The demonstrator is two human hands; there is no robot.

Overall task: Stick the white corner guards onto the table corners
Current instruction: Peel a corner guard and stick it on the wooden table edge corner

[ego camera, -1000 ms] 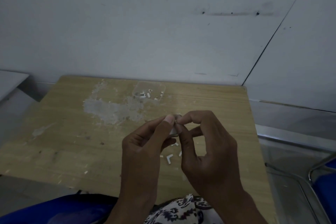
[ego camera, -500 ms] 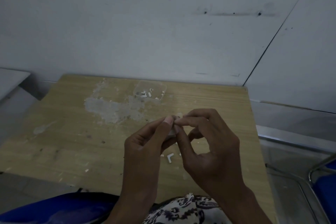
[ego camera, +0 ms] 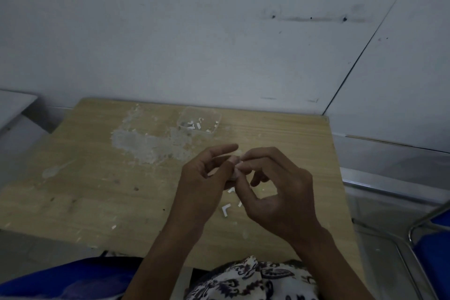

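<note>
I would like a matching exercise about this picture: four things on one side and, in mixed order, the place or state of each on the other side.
Things:
1. clear box
2. L-shaped white strip
3. small white piece
4. grey worn patch

Places or states:
a. pinched between both hands
b. far edge of the table, scraps inside
c. flat on the table beneath the hands
d. left of the clear box

Pairs: 1-b, 2-c, 3-a, 4-d

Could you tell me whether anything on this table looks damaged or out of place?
Yes. The table has a large grey patch where its surface is scraped away, near the clear box. Small white scraps lie loose beneath the hands.
</note>
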